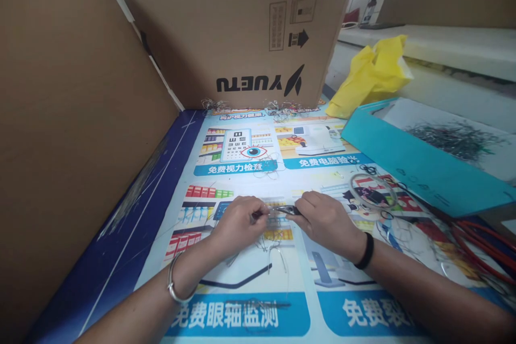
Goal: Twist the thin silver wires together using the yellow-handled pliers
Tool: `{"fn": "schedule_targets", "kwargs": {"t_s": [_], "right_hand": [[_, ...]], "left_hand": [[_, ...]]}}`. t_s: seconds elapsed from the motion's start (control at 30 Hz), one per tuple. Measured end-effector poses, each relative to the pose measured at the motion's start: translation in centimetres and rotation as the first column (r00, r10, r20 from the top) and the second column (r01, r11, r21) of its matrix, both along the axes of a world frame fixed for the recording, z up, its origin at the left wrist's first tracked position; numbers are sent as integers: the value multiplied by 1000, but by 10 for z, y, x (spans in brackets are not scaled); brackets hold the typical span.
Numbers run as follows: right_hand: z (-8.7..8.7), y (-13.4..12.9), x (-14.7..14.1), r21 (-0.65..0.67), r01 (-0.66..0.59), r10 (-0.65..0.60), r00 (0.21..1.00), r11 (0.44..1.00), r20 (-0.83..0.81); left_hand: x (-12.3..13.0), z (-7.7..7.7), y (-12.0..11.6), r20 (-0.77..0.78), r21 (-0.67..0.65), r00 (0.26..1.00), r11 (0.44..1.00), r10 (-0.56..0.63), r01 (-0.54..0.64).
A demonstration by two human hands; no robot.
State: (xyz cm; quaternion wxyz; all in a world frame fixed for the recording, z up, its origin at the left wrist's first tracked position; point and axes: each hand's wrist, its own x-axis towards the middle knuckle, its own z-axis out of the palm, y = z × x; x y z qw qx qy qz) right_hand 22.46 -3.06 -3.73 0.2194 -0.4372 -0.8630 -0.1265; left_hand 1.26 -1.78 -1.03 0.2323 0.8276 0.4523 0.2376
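My right hand [328, 220] is closed around the dark handles of small pliers [287, 209], whose metal jaws point left. My left hand [241, 221] pinches a thin piece of wire at the tip of those jaws; most of it is hidden by the fingers. Just below the hands, bent loose wires [278, 258] lie on the printed sheet [296, 279]. A small bundle of straight wire pieces [258, 305] rests nearer to me.
Cardboard panels [242, 27] stand at the back and left, with wire scraps [278, 110] along the base. At right are a blue box [403, 164] holding many wire pieces [451, 140], a yellow bag [368, 78], a wire coil [373, 192] and red cable [479, 244].
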Motion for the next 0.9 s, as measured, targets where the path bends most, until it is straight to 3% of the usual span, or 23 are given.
{"fn": "schedule_targets", "kwargs": {"t_s": [0.6,0.9], "right_hand": [[-1,2,0,-42,21,-23,999,999,-30],[2,-2,0,-108,86,-85,996,990,10]], "left_hand": [[0,5,1,0,-2,997,997,-74,74],[0,5,0,-7,-18,999,999,-48,48]]}}
